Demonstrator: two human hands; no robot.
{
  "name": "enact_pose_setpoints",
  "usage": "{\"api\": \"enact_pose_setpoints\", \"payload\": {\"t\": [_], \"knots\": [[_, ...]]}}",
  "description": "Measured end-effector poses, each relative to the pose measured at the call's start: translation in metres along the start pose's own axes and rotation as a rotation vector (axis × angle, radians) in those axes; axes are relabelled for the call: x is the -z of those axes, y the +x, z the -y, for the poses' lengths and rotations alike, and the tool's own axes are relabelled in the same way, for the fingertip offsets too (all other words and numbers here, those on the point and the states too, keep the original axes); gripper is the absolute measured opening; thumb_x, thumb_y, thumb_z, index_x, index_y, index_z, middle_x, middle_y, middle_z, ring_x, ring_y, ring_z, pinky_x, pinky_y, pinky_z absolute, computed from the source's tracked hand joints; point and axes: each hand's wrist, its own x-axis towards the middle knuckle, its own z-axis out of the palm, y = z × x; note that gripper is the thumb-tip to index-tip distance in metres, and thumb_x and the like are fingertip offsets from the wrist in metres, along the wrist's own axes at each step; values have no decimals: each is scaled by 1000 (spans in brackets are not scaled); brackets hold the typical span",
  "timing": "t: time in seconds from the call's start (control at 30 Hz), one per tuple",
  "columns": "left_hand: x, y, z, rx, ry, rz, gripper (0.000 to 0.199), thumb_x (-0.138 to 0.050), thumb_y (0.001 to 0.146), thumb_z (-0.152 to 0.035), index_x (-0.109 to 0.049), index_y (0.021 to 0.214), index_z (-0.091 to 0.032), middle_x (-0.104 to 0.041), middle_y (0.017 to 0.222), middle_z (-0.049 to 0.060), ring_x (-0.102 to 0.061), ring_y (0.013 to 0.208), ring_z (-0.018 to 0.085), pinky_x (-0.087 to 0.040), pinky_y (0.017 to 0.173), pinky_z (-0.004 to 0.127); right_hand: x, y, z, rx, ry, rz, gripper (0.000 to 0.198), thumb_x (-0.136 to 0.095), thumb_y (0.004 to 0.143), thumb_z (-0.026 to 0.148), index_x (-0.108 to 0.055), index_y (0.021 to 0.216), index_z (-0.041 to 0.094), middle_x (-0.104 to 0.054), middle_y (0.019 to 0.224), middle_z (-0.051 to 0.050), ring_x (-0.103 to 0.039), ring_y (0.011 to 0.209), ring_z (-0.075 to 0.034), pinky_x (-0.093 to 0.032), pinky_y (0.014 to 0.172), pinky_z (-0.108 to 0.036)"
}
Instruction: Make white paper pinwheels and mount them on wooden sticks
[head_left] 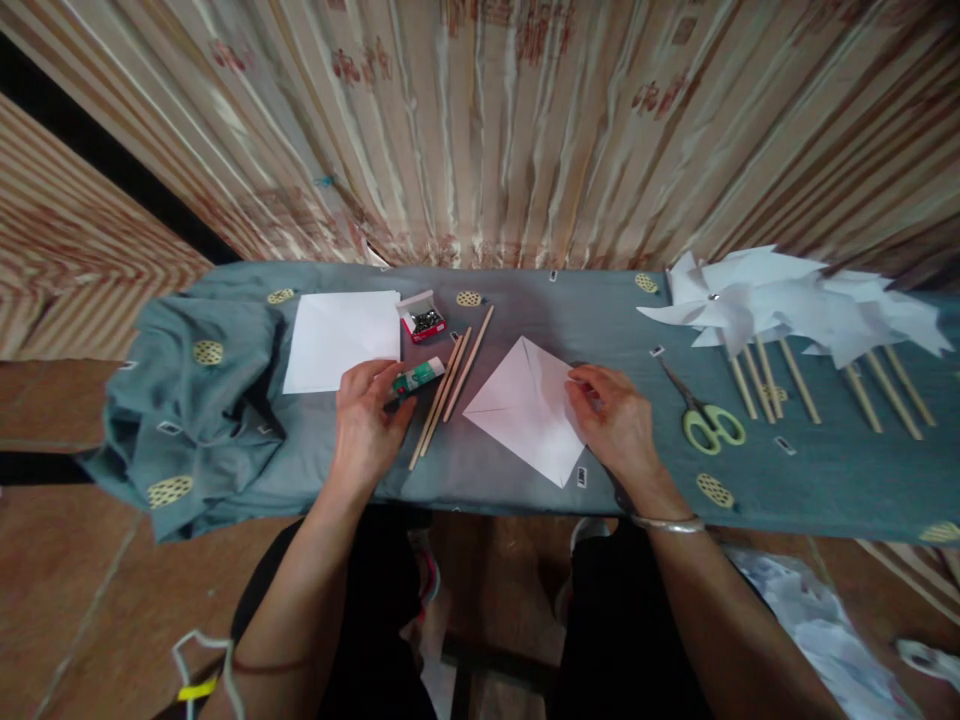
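Note:
My left hand (pixel 369 418) has its thumb and fingers closed around the left end of a green and white glue stick (pixel 421 376). Just past the glue stick lie several thin wooden sticks (pixel 466 368). A square of white paper (pixel 517 410) with diagonal creases rests flat, turned like a diamond. Its right corner is pinched by my right hand (pixel 611 410), whose fingertips are partly hidden. Beside the left hand is a stack of white paper (pixel 341 340), and behind the glue stick stands an open red and white box (pixel 422 318) of small metal pins.
Scissors (pixel 703 420) with green handles lie right of my right hand. Several white paper pinwheels (pixel 795 295) on wooden sticks overlap at the far right. The grey cloth (pixel 517 500) bunches up on the left. A patterned curtain (pixel 480 130) hangs behind the table.

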Motion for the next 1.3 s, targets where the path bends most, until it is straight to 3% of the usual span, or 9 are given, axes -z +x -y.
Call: {"api": "enact_pose_setpoints", "payload": {"t": [0.23,0.53,0.63,0.77,0.9,1.0,1.1,1.2,1.3], "knots": [[7,-7,19,159,65,113,32,-58,84,-30,-69,112,-19,-69,115,11,-62,108,30,-50,97,46,4,-3,3,4,19,-2,24,-51,91,31,-71,98,18,-75,103,-12,-68,94,-26,-55,87,-43],[14,-6,-6,263,-129,-49,31,-60,85,-33,-71,111,-19,-72,110,9,-66,98,24,-52,92,40,18,-10,17,-66,155,-47,21,-54,90,31,-72,94,21,-75,100,-8,-68,87,-22,-54,85,-40],[6,-9,-21,359,-411,-60,37,-67,80,-41,-71,108,-17,-73,104,8,-66,90,22,-53,84,36,18,-15,32,-189,399,-1,20,-60,86,35,-73,92,21,-76,96,-6,-68,78,-19,-56,77,-36],[-12,-16,-60,492,-934,87,47,-78,69,-50,-72,102,-15,-73,91,6,-66,79,19,-54,72,31,13,-21,53,-413,956,221,33,-78,69,41,-72,96,23,-77,98,-5,-70,83,-17,-57,77,-32],[-22,-21,-98,439,-1092,279,40,-79,71,-41,-73,100,-15,-74,98,8,-68,85,19,-55,78,31,12,-24,65,-564,1256,314,34,-87,58,39,-75,86,23,-78,88,-1,-71,82,-17,-58,82,-33],[-26,-21,-111,395,-1101,358,35,-74,76,-37,-72,104,-16,-75,106,9,-69,95,21,-55,87,34,16,-26,62,-649,1282,268,33,-89,56,40,-77,80,23,-78,83,0,-70,78,-16,-58,80,-34],[-29,-19,-110,369,-1004,393,35,-70,79,-37,-71,106,-14,-75,104,10,-70,90,21,-57,83,34,22,-24,49,-691,1249,180,30,-89,56,41,-75,74,23,-77,78,1,-67,69,-13,-56,69,-28],[-33,-15,-101,263,-770,319,31,-65,81,-31,-69,107,-15,-73,109,11,-69,96,22,-57,86,35,27,-19,33,-718,1186,42,31,-88,57,44,-73,73,22,-75,75,1,-65,64,-11,-50,57,-22],[-33,-11,-92,75,-531,233,30,-59,82,-21,-67,110,-18,-70,114,9,-66,106,23,-53,96,38,28,-15,20,-685,1057,-15,32,-84,62,47,-71,75,22,-73,73,1,-64,62,-12,-49,56,-24]]}}
